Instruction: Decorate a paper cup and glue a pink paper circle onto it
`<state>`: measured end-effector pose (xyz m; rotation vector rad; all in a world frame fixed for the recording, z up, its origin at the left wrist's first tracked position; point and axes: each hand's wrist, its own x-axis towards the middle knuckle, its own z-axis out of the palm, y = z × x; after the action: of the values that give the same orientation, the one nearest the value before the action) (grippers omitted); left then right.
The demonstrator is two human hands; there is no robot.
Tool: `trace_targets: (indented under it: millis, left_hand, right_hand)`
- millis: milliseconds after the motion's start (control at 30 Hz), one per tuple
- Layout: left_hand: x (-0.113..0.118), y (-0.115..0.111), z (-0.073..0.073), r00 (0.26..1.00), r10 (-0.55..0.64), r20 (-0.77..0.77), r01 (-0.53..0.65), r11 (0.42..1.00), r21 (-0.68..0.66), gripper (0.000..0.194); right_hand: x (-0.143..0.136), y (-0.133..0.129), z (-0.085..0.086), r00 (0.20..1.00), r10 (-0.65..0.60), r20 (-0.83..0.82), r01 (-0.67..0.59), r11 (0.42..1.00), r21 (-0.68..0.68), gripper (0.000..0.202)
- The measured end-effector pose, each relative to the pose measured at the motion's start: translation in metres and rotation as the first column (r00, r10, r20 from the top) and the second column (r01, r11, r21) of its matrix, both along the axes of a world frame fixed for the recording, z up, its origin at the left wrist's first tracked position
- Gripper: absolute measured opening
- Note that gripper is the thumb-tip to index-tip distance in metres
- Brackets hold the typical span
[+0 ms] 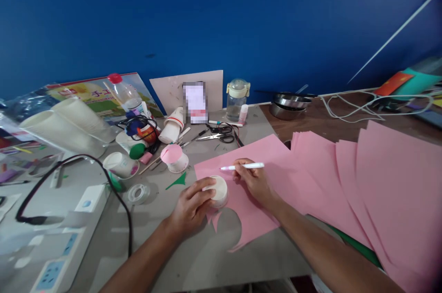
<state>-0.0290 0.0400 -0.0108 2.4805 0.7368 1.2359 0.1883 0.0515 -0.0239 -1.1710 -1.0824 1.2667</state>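
a white marker (256, 165) is held in the right hand (254, 184), clamped between thumb and fingers, with its barrel passing across the fingertips. its long axis is laid nearly level from side to side – the coloured tip is pointed left, toward the left hand's side, and the blunt end is turned right and raised very slightly. the tip is held just beyond the far edge of a white cup (220, 189); whether the paper is touched by it cannot be told.

the cup is gripped by the left hand (194, 204), its fingers bent over the left side and top edge, so that the cup is placed just right of the palm and between the two hands. its flat round end is turned up, and its axis is set roughly upright.

both are placed over a pink sheet (272, 159), whose near edge is cut by a rounded notch (grey table (193, 263) is seen through it). to the left, another cup (178, 164) is topped by a pink disc (171, 153) – a green scrap (178, 179) is seen near it.
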Motion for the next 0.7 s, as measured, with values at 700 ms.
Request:
trace_targets:
  millis: [700]
  left_hand:
    - [-0.0026, 0.0057, -0.0042, 1.000, 0.013, -0.016, -0.012, 1.000, 0.023, 0.024]
  right_hand:
    - [0.0010, 0.0022, -0.0057, 0.985, -0.073, 0.154, 0.066, 0.996, 0.053, 0.019]
